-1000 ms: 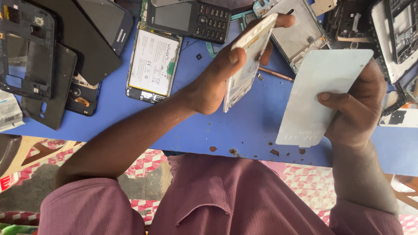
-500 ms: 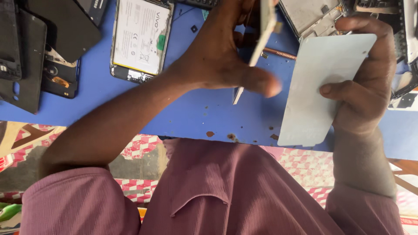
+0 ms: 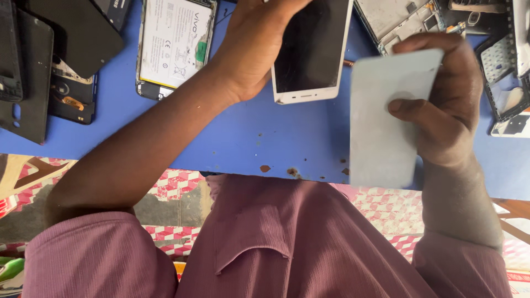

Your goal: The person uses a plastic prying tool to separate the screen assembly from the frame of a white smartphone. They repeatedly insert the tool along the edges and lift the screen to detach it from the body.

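Note:
My left hand [image 3: 256,52] grips a white phone [image 3: 312,55] by its left edge and top. The phone lies flat, dark screen up, on or just over the blue table [image 3: 221,138]. My right hand [image 3: 450,102] pinches a pale grey back cover [image 3: 383,118] between thumb and fingers. It holds the cover above the table's near edge, just right of the phone and slightly blurred.
An opened phone with its white battery showing [image 3: 174,44] lies left of my left hand. Black covers and phone parts [image 3: 38,66] crowd the far left. Bare phone frames and circuit parts [image 3: 414,19] sit at the top right, with a black frame [image 3: 505,83] beside my right hand.
My left hand has turned the white phone from edge-on to flat with the screen facing up, and lowered it toward the table. My right hand has kept the grey cover in about the same place.

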